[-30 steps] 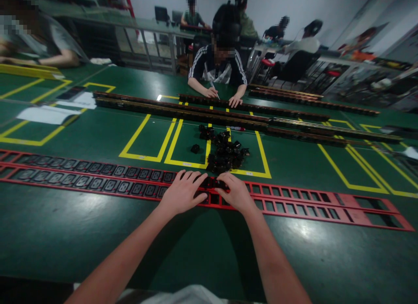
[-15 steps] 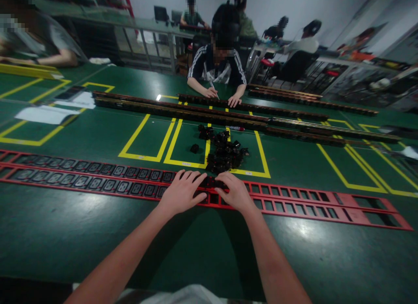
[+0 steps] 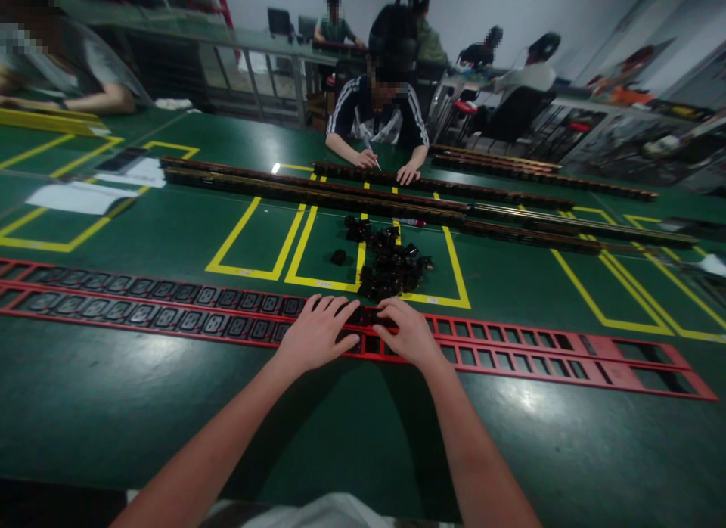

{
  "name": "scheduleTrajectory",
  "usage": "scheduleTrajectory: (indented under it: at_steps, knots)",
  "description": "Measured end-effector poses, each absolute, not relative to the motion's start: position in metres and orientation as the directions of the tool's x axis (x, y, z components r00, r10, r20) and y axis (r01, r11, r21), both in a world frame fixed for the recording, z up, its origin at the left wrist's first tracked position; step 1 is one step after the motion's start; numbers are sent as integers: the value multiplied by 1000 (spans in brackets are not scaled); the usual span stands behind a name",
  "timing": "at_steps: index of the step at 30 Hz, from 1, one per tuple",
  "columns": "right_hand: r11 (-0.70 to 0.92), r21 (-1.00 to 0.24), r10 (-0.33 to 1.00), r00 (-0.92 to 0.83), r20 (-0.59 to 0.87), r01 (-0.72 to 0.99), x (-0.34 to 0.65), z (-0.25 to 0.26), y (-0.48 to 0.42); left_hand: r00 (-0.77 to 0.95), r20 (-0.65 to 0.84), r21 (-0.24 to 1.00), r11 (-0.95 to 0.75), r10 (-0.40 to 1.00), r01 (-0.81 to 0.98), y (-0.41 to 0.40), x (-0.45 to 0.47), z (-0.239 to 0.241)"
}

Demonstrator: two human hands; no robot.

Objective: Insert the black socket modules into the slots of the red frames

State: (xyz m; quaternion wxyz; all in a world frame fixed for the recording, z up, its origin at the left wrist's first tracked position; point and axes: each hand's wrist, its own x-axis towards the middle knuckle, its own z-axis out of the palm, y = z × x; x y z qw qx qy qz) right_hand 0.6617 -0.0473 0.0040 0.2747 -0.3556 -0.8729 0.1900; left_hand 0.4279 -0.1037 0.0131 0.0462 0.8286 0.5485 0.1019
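Two long red panels (image 3: 602, 348) lie side by side across the table in front of me. Black sockets (image 3: 214, 324) fill their openings on the left, while open slots show on the right. My left hand (image 3: 321, 335) rests flat over the panels, fingers spread, covering some sockets. Beside it, my right hand (image 3: 407, 330) is curled, with thumb and fingertips at a small black socket (image 3: 368, 315) in the upper row. The fingers partly hide that socket, so how firmly it is held is unclear. Just beyond my hands sits a pile of black sockets (image 3: 391, 265).
A single black piece (image 3: 339, 257) lies left of the pile. Long dark rails (image 3: 318, 197) stretch across the table behind it, near a red marker-like object (image 3: 411, 223). Opposite, a co-worker (image 3: 377, 119) holds a pen-like tool. Papers (image 3: 79, 199) lie at left.
Almost nothing differs. Both my hands stay at the same spot on the red panels, and the view has shifted only very slightly.
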Motion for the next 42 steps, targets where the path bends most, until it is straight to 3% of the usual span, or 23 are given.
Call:
scheduleTrajectory:
  at_steps: [8, 23, 29, 34, 42]
  knots:
    - [689, -540, 715, -572, 402, 483, 661, 1, -46, 376, 125, 179, -393, 918, 902, -104, 428, 12]
    - [688, -470, 718, -613, 330, 553, 660, 3, -47, 380, 117, 176, -395, 918, 902, -104, 428, 13]
    - [627, -405, 774, -476, 417, 665, 661, 1, -44, 375, 121, 182, -392, 919, 902, -103, 428, 13]
    - [577, -332, 815, -497, 298, 746, 660, 2, -42, 375, 116, 192, -391, 920, 900, -104, 428, 14]
    - [505, -411, 863, -462, 207, 759, 658, 6, -46, 374, 130, 189, -393, 918, 900, -104, 428, 14]
